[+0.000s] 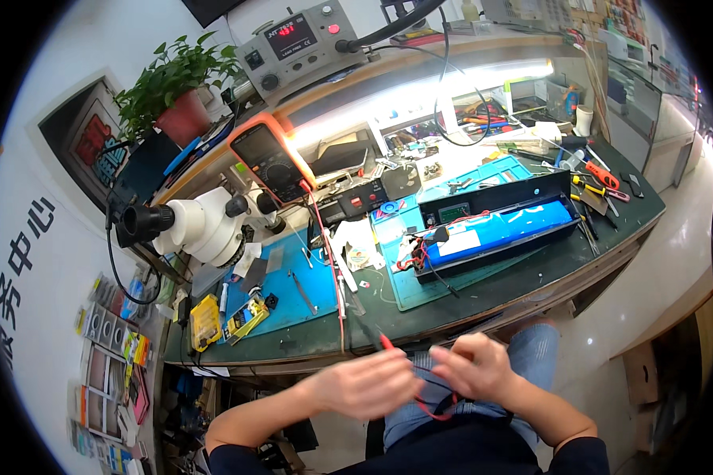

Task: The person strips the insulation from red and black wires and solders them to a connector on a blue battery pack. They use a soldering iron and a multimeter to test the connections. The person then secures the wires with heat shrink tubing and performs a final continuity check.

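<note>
My left hand [364, 385], smeared by motion, is closed above my lap at the bench's front edge. A red and black test probe [386, 341] sticks out past its fingers toward the bench. Close beside it, my right hand [477, 366] has its fingers curled in; what they pinch is hidden. A red and black test lead [433, 413] loops below and between both hands. An orange multimeter [273, 161] leans against the shelf, with a red lead running down from it. A blue battery pack [507, 228] lies in an open black case [495, 190], wires at its left end.
A white microscope [202, 229] stands at the left over a blue mat [293, 297]. The case rests on a teal mat [408, 294]. Screwdrivers and an orange-handled tool [602, 175] lie at the right. A power supply [297, 43] and a potted plant [184, 115] sit above.
</note>
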The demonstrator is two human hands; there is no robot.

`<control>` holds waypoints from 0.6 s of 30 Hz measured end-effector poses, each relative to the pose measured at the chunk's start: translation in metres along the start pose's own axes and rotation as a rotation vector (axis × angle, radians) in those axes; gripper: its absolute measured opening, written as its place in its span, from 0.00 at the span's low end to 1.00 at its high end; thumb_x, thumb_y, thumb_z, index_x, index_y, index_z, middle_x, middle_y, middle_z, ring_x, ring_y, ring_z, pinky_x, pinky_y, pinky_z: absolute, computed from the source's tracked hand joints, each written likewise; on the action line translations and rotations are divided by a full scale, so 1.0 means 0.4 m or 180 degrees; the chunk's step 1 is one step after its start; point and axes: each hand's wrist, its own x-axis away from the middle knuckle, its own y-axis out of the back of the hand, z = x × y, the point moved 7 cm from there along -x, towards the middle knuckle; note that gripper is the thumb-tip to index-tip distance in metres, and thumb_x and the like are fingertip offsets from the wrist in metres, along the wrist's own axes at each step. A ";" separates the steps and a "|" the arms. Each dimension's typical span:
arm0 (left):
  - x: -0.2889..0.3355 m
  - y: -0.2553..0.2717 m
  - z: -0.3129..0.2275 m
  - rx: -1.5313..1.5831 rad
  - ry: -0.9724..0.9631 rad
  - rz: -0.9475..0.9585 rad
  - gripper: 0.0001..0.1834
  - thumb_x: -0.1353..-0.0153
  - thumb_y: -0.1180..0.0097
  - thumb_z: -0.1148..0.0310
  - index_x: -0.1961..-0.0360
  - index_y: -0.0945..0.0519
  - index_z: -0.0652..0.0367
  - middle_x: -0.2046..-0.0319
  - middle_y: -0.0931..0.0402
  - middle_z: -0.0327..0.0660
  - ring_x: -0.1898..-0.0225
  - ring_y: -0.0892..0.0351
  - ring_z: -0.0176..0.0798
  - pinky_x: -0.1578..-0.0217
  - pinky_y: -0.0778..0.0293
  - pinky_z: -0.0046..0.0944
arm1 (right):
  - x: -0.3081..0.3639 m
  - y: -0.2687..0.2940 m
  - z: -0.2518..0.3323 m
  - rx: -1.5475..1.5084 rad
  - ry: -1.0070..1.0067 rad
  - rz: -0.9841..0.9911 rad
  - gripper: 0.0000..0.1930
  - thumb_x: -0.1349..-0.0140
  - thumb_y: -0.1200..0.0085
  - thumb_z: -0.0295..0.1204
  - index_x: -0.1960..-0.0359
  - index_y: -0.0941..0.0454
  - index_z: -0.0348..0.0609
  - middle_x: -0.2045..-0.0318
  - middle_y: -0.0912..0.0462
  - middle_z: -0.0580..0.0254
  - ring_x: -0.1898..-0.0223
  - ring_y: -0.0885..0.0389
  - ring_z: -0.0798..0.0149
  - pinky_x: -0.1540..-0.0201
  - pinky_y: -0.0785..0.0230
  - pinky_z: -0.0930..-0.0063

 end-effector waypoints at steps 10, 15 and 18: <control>-0.099 0.004 -0.131 0.0606 -0.0754 -0.0824 0.13 0.37 0.39 0.75 0.52 0.12 0.62 0.52 0.15 0.42 0.53 0.15 0.38 0.50 0.17 0.36 | 0.020 -0.005 0.061 -0.0692 0.0113 0.0126 0.24 0.49 0.35 0.26 0.47 0.12 0.39 0.63 0.20 0.64 0.70 0.18 0.66 0.71 0.24 0.74; -0.108 -0.026 -0.036 0.0908 0.0431 -0.1240 0.23 0.36 0.30 0.58 0.46 0.16 0.60 0.40 0.20 0.48 0.45 0.16 0.49 0.44 0.19 0.43 | 0.071 0.031 0.012 -0.1096 -0.0411 -0.0288 0.13 0.42 0.33 0.29 0.55 0.12 0.38 0.64 0.16 0.57 0.69 0.15 0.58 0.69 0.22 0.69; -0.093 -0.090 0.021 0.1072 0.1204 -0.0364 0.24 0.42 0.29 0.61 0.48 0.15 0.64 0.51 0.16 0.48 0.52 0.14 0.46 0.49 0.16 0.43 | 0.077 0.085 0.001 -0.1397 -0.1079 -0.0515 0.08 0.35 0.35 0.30 0.59 0.13 0.38 0.68 0.16 0.54 0.72 0.16 0.59 0.69 0.23 0.71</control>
